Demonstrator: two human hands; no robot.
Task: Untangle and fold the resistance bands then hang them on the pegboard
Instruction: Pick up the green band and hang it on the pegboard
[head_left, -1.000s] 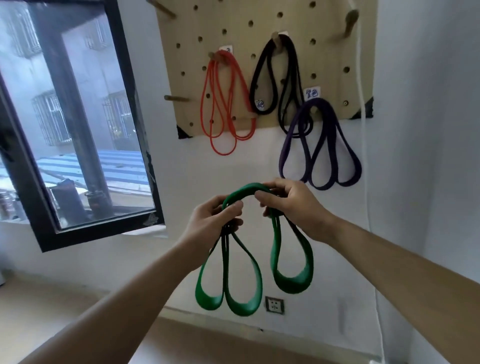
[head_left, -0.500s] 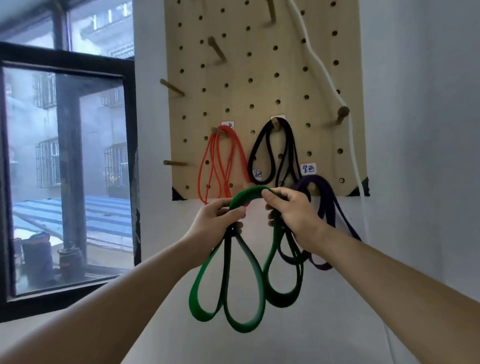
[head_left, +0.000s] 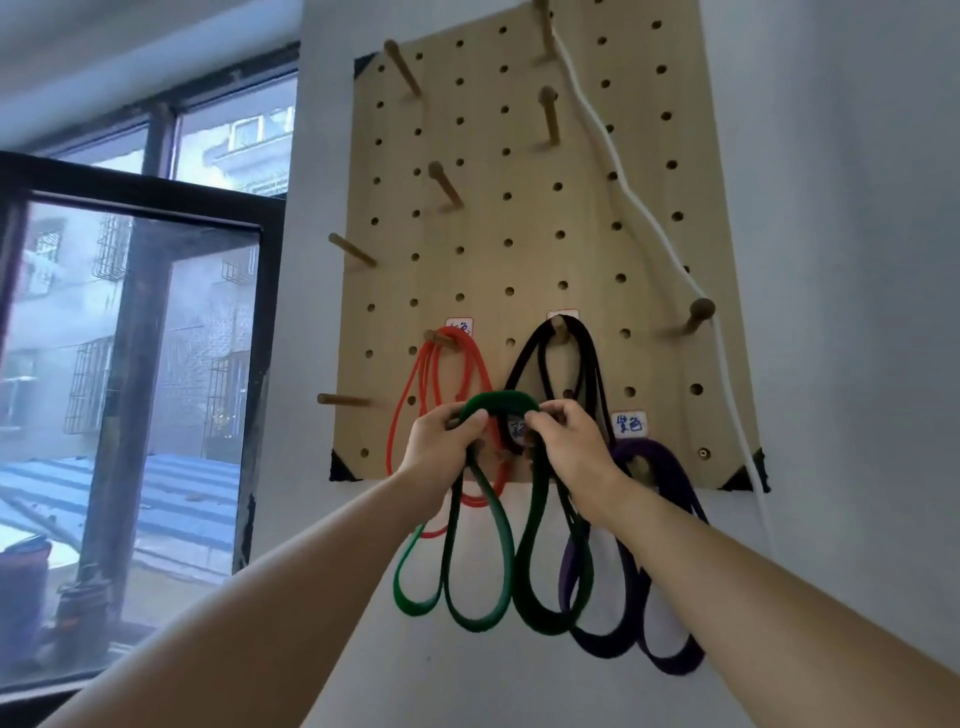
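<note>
A folded green resistance band (head_left: 501, 551) hangs in three loops from both my hands. My left hand (head_left: 441, 444) pinches its top arch on the left, my right hand (head_left: 569, 447) pinches it on the right. The arch is raised in front of the lower part of the wooden pegboard (head_left: 519, 234). On the board hang a red band (head_left: 415, 384), a black band (head_left: 587, 353) and a purple band (head_left: 670, 478), each on its own peg. My hands cover the lower parts of the red and black bands.
Several bare wooden pegs stick out of the board, such as one at the lower left (head_left: 343, 400) and one at the right (head_left: 696, 314). A white cord (head_left: 628, 192) runs down the board's right side. A dark-framed window (head_left: 140, 364) fills the left.
Both hands have lifted the green band up from below the board until its arch is level with the board's lower rows. The view has tilted up to show more of the pegboard.
</note>
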